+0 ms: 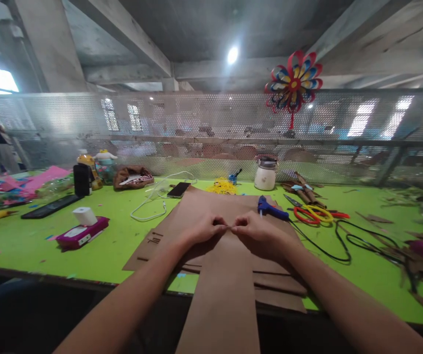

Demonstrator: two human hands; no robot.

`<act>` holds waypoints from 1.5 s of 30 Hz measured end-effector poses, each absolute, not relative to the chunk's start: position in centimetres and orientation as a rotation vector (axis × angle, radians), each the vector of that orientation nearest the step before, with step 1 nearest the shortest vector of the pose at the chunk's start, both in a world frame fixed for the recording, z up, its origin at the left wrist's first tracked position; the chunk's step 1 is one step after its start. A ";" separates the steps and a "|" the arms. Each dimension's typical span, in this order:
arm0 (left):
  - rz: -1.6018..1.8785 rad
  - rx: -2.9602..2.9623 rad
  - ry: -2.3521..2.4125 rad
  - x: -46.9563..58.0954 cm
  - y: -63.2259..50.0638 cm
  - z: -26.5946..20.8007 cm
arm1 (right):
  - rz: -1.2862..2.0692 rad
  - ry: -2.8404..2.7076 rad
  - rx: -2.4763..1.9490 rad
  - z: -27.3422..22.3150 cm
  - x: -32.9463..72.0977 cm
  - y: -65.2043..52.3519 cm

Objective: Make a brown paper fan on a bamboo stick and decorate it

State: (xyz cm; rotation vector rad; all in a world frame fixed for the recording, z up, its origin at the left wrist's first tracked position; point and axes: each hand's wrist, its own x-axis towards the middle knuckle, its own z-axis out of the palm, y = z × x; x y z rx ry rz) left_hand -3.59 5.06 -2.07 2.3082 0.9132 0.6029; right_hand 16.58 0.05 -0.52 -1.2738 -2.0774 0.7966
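Observation:
My left hand [209,229] and my right hand [250,227] meet fingertip to fingertip over the middle of the table. Both are closed in a pinch on a long strip of brown kraft paper [226,300], at its far part. From there the strip runs toward me and hangs past the table's front edge. Beneath my hands lie larger brown paper sheets [189,206], with several folded layers [279,290] showing to the right of the strip. A blue glue gun [275,210] rests on the sheets' right side, just beyond my right hand.
Scissors with red and yellow handles [312,214] and a black cord [338,255] lie to the right on the green table [115,250]. Farther back are a phone [179,190], yellow shreds [221,186] and a white jar [265,176]. A purple tissue pack [82,235] sits left.

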 end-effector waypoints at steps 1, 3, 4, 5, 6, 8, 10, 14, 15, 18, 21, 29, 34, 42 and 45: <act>0.608 2.341 0.923 -3.6 5.1 -2.0 | 0.756 -2.079 -1.281 -0.6 16.5 0.0; 0.615 2.386 0.954 -3.7 5.2 -1.9 | 0.700 -2.074 -1.295 -0.6 16.4 0.0; 0.614 2.399 0.969 -3.7 5.3 -1.9 | 0.689 -2.073 -1.301 -0.6 16.3 0.0; 0.609 2.406 0.979 -3.7 5.3 -1.9 | 0.680 -2.077 -1.305 -0.6 16.3 0.0; 0.603 2.407 0.983 -3.7 5.3 -1.9 | 0.670 -2.089 -1.311 -0.6 16.3 0.1; 0.589 2.408 0.974 -3.7 5.3 -2.0 | 0.640 -2.134 -1.332 -0.6 16.3 0.1; 0.581 2.412 0.956 -3.7 5.4 -2.2 | 0.616 -2.183 -1.351 -0.6 16.4 0.2; 0.585 2.416 0.916 -3.6 5.6 -2.5 | 0.564 -2.213 -1.365 -0.8 16.6 0.3; 0.587 2.415 0.908 -3.6 5.6 -2.4 | 0.545 -2.218 -1.366 -0.8 16.6 0.3; 0.587 2.426 0.892 -3.5 5.4 -2.1 | 0.497 -2.251 -1.355 -0.8 16.7 0.5; 0.585 2.447 0.900 -3.4 5.2 -1.8 | 0.450 -2.294 -1.335 -0.9 16.9 0.5; 0.592 2.521 0.954 -3.3 5.1 -2.1 | 0.234 -2.391 -1.286 -1.1 16.9 -0.2; 0.586 2.549 0.943 -3.7 4.6 -1.7 | 0.002 -2.500 -1.229 -1.3 17.0 -0.4; 0.523 2.678 1.014 -4.3 3.4 -0.5 | -0.286 -2.601 -1.285 -1.7 17.0 -1.1; 0.460 2.809 0.992 -4.2 2.6 0.2 | -0.362 -2.624 -1.306 -1.8 16.9 -1.2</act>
